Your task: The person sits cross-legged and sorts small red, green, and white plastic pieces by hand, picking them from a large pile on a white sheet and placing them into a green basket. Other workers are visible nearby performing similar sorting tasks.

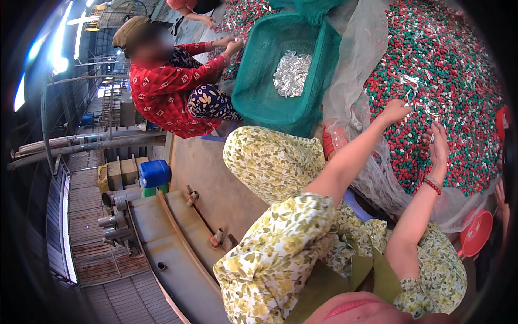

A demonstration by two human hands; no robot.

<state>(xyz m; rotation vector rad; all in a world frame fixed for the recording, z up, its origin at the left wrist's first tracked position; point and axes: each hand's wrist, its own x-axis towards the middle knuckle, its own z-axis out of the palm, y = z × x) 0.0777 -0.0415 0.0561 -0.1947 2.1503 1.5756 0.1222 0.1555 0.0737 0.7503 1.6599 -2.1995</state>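
A large heap of small red, green and white pieces (pixel 431 59) lies on translucent sheeting, with slender silvery strips (pixel 410 81) scattered over its near part. Over this heap, my left hand (pixel 396 112) is closed, with a small silvery-white piece showing at its fingertips. To its right is my right hand (pixel 439 144), its fingers stretched out and slightly curved, palm turned toward the left hand. A tiny pale bit shows by its thumb; I cannot tell whether it is held. Red beads and a second band circle the right wrist.
A green mesh-lined basin (pixel 245 70) holds a pile of silvery strips (pixel 292 74) to the left. Beyond it, a person in red (pixel 167 86) sits at another heap (pixel 232 27). A red basket (pixel 477 233) stands at right; a blue container (pixel 155 174) stands at far left.
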